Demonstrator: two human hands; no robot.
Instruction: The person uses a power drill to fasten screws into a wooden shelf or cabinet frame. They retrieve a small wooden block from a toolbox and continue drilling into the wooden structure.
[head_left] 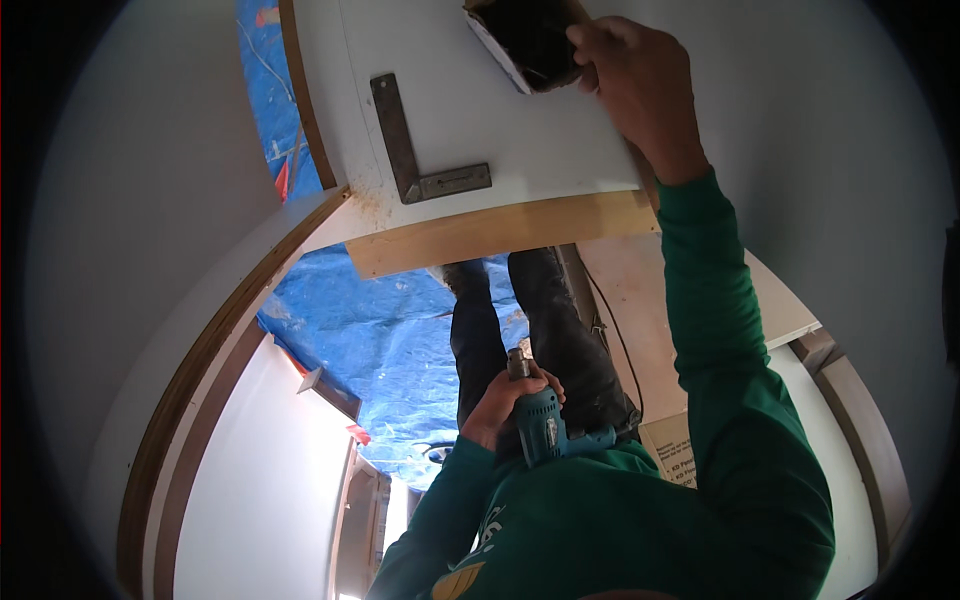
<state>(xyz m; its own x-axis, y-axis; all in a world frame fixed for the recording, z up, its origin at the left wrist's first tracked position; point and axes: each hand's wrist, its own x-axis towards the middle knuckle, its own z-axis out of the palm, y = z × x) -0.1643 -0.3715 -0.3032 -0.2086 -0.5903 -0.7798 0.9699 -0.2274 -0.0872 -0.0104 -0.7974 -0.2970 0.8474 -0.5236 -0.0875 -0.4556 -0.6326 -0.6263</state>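
Note:
My left hand (505,400) is wrapped around the grip of a teal power drill (540,420), held low against my green shirt with its chuck pointing up. My right hand (632,80) reaches far forward and grips the edge of a dark rectangular cut-out (525,40) in a white board (500,120). A metal try square (410,150) lies flat on that board, left of the cut-out. A bare wood batten (500,232) runs along the board's near edge.
A blue tarp (380,330) covers the floor below. My dark trouser legs (530,320) stand on it. A brown-edged white panel (200,400) curves down the left. A cardboard box (670,445) and a thin black cable (615,330) lie at the right.

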